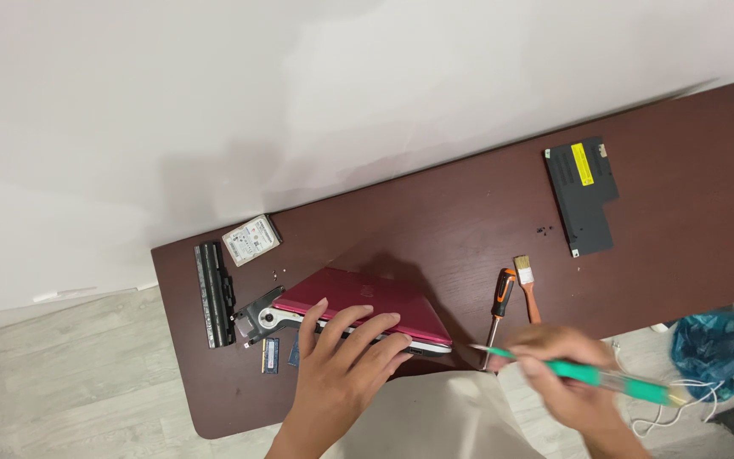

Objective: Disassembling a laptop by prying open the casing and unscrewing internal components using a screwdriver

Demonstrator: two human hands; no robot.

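Head view, looking down on a dark brown counter (435, 204) set against a white wall.

Left hand (346, 361): laid palm-down on the near edge of a red laptop (367, 302). Its fingers (367, 327) are spread apart and rest flat on the red shell; nothing is clamped between them. The laptop lies closed, tilted diagonally on the counter's near-left part, with a white edge visible along its near side.

Right hand (567, 374): closed around a green-handled screwdriver (588, 374); its fingers are wrapped together on the handle. The tool is held nearly level, its thin metal tip pointing left toward the laptop's right corner but apart from it. The hand is motion-blurred.

Other items noted:
- Orange-and-black screwdriver (500, 299), lying on the counter just right of the laptop, tip toward the near edge.
- Small brush (527, 285) with an orange handle, just beside that screwdriver.
- Dark grey cover panel (584, 200) with a yellow label, far right, well apart from the laptop.
- Small dark screws (542, 229), just left of the panel.
- Silver hard drive (251, 240), near the wall, left.
- Long black battery pack (212, 293), at the counter's left end.
- Grey bracket piece (263, 316), touching the laptop's left corner.
- Memory module (271, 354), near the left hand.
- Blue plastic bag (719, 348) on the floor, right.
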